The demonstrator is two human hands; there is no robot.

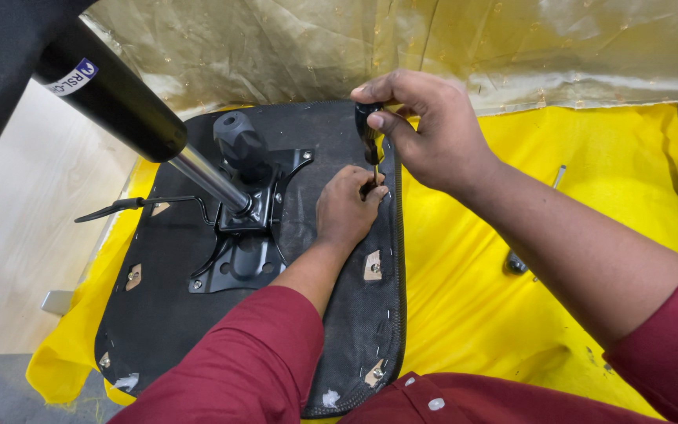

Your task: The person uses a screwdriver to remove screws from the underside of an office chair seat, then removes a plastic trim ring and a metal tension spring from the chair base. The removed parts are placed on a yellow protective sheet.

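Closest to me were my dark red sleeves (245, 361), crossing the near edge of the upturned black chair seat (166, 314) that lay on a yellow sheet (464, 290). My left hand (344, 208) rested on the seat's right side, fingertips pinched round the screwdriver (369, 141) tip where it met the fabric. My right hand (433, 129) was closed tight round the black handle, holding the tool upright. Left of both hands sat the metal tilt mechanism (249, 235) with its gas cylinder (119, 98) slanting far left; a loose bolt (515, 263) lay right on the sheet
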